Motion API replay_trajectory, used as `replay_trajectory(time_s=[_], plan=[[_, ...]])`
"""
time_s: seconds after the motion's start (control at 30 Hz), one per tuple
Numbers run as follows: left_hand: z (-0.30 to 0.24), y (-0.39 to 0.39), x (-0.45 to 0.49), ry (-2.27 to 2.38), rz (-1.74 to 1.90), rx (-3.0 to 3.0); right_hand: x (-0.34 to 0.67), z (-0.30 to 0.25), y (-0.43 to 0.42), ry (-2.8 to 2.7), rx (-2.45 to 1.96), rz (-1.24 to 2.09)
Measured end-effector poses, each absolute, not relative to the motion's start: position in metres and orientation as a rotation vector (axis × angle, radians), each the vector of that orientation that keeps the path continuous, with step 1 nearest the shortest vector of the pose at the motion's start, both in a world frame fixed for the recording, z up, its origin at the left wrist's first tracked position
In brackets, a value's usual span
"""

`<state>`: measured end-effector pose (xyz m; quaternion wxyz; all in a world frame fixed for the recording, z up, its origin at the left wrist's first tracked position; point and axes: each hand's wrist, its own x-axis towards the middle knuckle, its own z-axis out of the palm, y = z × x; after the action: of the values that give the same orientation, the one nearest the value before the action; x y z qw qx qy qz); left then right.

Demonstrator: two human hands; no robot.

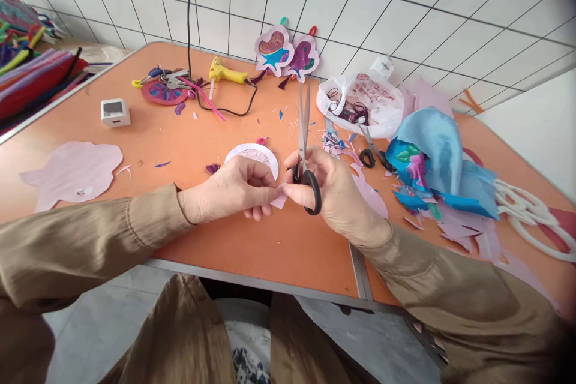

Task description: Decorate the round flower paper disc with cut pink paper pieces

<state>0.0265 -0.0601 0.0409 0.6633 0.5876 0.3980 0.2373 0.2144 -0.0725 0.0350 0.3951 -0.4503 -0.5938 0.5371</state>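
My left hand (245, 189) is closed in a pinch on a small piece of pink fabric (279, 200) in front of me. A pair of scissors (311, 183) with black handles is in my right hand (335, 195), blades pointing up and away. My right thumb and fingertip also meet the pink piece beside the left fingertips. Just beyond my left hand lies a round white-edged piece (252, 153), partly covered by that hand. A dark purple tassel (212, 168) and a small pink loop (261, 141) are close to it.
A yellow glue gun (227, 72) with its cord lies at the back. A plastic bag (382, 102), blue satin fabric (432, 144), second scissors (369, 153) and scraps crowd the right. Finished-looking ornaments (273, 51) lean on the wall; a white cube (115, 113) and pink cutout (76, 171) lie left.
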Motion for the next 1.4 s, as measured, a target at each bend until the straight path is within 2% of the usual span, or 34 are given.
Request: replay_trajectory(time_s=[0.37, 1.03, 1.4], plan=[[0.034, -0.065, 0.029, 0.854, 0.659, 1.277, 0.206, 0.022, -0.077, -1.292, -1.055, 1.262], [0.033, -0.063, 0.028, 0.893, 0.593, 1.228, 0.210, 0.030, -0.076, -1.395, -1.061, 1.310], [0.031, -0.067, 0.031, 0.781, 0.755, 1.094, 0.202, 0.022, -0.079, -1.270, -1.055, 1.152]])
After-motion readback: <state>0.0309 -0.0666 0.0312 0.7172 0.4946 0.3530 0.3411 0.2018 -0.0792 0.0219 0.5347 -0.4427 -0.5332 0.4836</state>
